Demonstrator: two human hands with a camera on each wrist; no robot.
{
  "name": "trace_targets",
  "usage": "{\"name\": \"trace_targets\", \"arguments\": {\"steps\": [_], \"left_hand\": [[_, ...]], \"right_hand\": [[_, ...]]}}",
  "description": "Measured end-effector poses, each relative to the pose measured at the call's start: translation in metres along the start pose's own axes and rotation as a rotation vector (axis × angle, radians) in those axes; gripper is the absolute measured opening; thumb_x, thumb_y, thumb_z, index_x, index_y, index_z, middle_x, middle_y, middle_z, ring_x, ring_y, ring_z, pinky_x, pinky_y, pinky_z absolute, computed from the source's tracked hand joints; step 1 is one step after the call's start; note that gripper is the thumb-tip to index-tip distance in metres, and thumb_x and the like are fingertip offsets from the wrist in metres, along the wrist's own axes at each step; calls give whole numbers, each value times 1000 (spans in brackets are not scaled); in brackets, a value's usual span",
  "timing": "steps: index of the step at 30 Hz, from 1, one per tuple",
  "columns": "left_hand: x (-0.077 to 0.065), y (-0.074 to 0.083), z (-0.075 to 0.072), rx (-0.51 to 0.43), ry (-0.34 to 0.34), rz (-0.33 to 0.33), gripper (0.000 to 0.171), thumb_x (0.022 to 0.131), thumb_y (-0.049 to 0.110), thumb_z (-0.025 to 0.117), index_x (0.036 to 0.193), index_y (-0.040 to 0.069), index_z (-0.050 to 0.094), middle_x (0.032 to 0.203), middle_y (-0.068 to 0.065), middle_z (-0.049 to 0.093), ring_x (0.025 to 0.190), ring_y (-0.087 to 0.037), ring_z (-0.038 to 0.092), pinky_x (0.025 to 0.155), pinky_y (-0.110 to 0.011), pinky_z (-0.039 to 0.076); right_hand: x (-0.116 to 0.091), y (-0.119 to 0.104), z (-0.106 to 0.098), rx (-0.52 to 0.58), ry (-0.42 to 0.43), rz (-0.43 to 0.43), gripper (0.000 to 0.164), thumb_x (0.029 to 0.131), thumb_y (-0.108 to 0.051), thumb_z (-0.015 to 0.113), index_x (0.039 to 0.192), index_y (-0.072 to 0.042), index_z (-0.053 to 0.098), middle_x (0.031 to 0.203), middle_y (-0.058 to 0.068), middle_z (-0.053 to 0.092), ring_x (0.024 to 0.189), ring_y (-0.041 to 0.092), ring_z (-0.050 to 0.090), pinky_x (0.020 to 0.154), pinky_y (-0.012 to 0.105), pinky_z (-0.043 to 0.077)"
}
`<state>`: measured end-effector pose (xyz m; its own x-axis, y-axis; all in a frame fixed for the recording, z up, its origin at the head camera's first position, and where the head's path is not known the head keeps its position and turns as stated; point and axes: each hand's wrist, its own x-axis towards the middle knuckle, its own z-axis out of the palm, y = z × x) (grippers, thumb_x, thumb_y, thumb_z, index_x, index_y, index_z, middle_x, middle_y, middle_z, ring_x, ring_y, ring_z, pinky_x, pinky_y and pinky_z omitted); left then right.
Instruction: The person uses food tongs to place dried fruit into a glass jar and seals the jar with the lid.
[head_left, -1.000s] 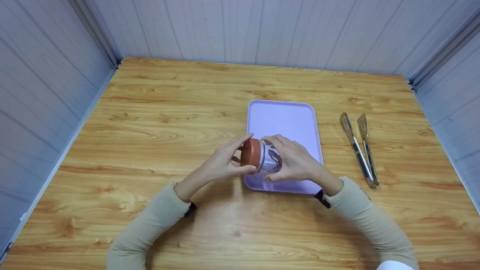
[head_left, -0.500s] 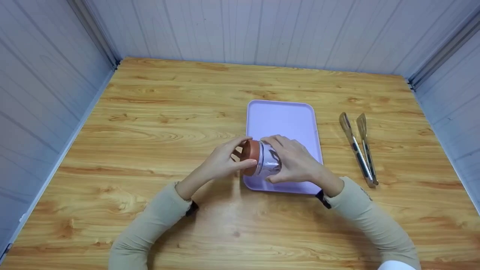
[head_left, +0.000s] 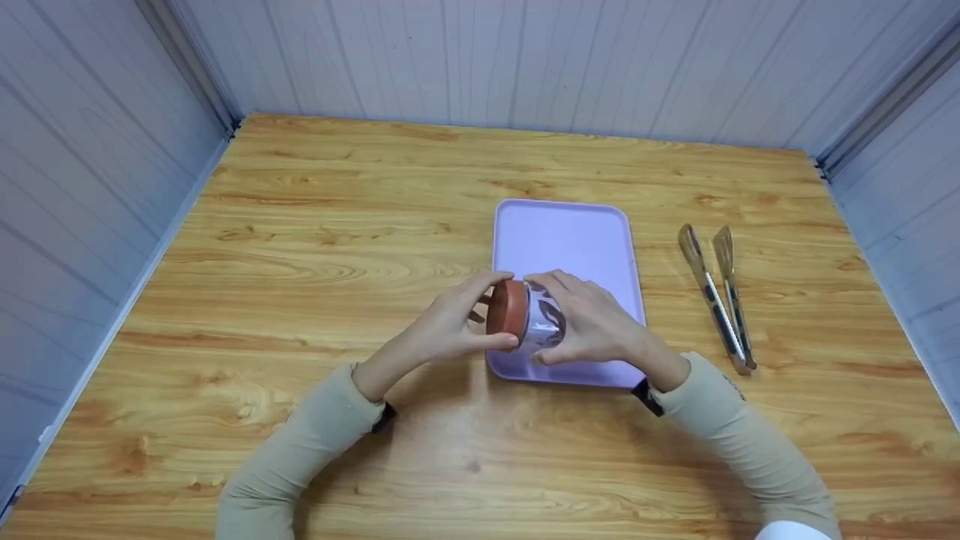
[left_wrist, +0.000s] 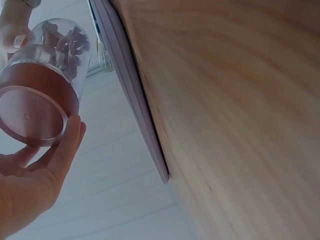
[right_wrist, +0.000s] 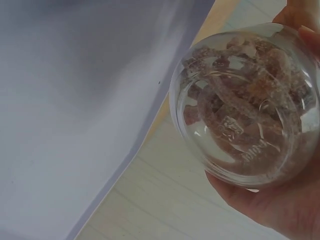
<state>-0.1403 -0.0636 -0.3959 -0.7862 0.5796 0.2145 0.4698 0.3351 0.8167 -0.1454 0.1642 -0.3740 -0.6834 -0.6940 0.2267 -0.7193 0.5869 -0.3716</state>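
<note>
A clear jar (head_left: 545,319) lies sideways in the air over the lilac tray (head_left: 562,232), its brown-orange lid (head_left: 508,309) facing left. My left hand (head_left: 457,319) grips the lid's rim between thumb and fingers. Around the jar's body my right hand (head_left: 589,319) curls from the other side. Through the clear wall in the left wrist view, dark brownish pieces (left_wrist: 70,50) show inside. The jar's round base (right_wrist: 240,125) faces the right wrist camera, with raised marks on it. The lid is on the jar; how tightly, I cannot tell.
Metal tongs (head_left: 720,300) with dark grips lie spread on the wooden table (head_left: 337,247), right of the tray. Pale panelled walls (head_left: 480,60) border the table at the back and both sides.
Fingers of my left hand have shifted a little on the lid. The lid and jar tilted slightly, then came back. My right hand, the tray and the tongs stay about where they were.
</note>
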Motion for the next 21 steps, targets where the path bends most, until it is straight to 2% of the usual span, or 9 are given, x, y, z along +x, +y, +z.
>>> {"name": "trace_targets", "arguments": {"steps": [4, 9, 13, 16, 19, 21], "left_hand": [[0, -2, -1, 115, -14, 96, 82, 70, 48, 69, 134, 12, 32, 120, -3, 45, 102, -11, 47, 77, -27, 48], [0, -3, -2, 225, -31, 198, 87, 70, 44, 70, 135, 7, 28, 130, -7, 39, 115, -13, 38, 93, -29, 36], [-2, -1, -2, 280, -25, 238, 88, 69, 42, 72, 136, 8, 26, 136, -9, 32, 122, -14, 29, 99, -29, 28], [-2, 0, -1, 252, -2, 202, 89, 70, 47, 70, 137, 9, 25, 139, -7, 27, 124, -15, 26, 99, -32, 29], [-2, 2, -1, 139, 41, 94, 85, 73, 51, 65, 137, 12, 25, 138, -5, 28, 120, -21, 35, 90, -34, 40], [-1, 3, -1, 58, 65, 4, 80, 75, 49, 63, 137, 13, 27, 134, -5, 32, 112, -23, 43, 79, -31, 47]], "right_hand": [[-1, 2, 0, 42, -30, 14, 90, 54, -50, 73, 127, -10, 39, 111, 6, 49, 86, 20, 50, 63, 31, 44], [-1, 2, 0, 60, -52, 29, 90, 55, -51, 73, 127, -10, 38, 112, 6, 49, 86, 21, 51, 64, 30, 44], [-2, 2, -1, 55, -51, 29, 88, 55, -49, 73, 127, -10, 39, 111, 6, 49, 86, 20, 51, 64, 31, 44], [-2, 2, -1, 59, -50, 28, 88, 55, -49, 73, 127, -10, 39, 109, 5, 50, 84, 20, 51, 63, 30, 44], [-2, 2, -1, 65, -48, 33, 88, 55, -48, 73, 127, -11, 38, 109, 5, 50, 83, 19, 50, 62, 29, 43], [-2, 2, -1, 64, -48, 37, 88, 55, -48, 73, 127, -11, 39, 109, 5, 50, 83, 18, 50, 61, 29, 43]]}}
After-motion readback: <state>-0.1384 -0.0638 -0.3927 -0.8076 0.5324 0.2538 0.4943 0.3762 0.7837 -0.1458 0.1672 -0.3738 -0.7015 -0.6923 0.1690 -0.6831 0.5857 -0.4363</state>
